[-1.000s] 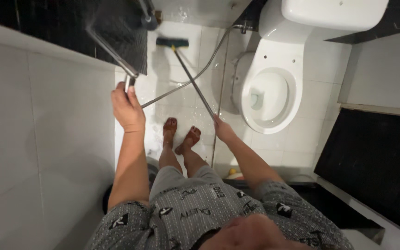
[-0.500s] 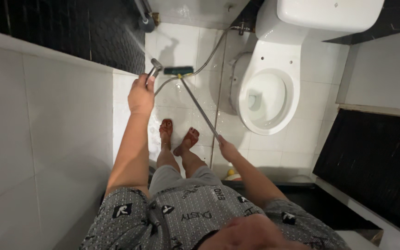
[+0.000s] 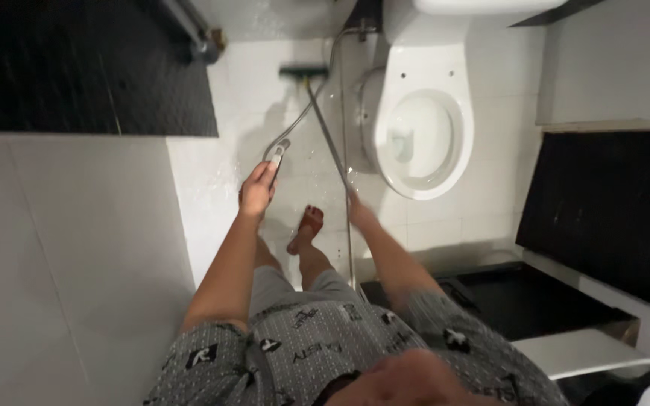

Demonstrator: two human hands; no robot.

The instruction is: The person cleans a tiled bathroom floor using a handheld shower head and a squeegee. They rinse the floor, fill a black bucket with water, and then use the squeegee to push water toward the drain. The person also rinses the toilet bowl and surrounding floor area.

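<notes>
Head view: left hand (image 3: 256, 189) gripping sprayer (image 3: 275, 153), nozzle toward far wall, away from feet.

Your left hand (image 3: 256, 189) grips a shiny metal spray head (image 3: 275, 153) on a ribbed metal hose (image 3: 316, 94); your right hand (image 3: 359, 210) holds the brush's smooth metal handle (image 3: 329, 143). The toilet (image 3: 419, 128) is glossy white ceramic, the floor tiles (image 3: 250, 83) glossy and wet, the dark wall (image 3: 77, 68) finely textured.

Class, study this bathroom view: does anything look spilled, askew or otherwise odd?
Water lies spattered over the white floor tiles by the toilet, where the left hand holds a sprayer and the right hand a brush handle. Nothing looks damaged.
</notes>
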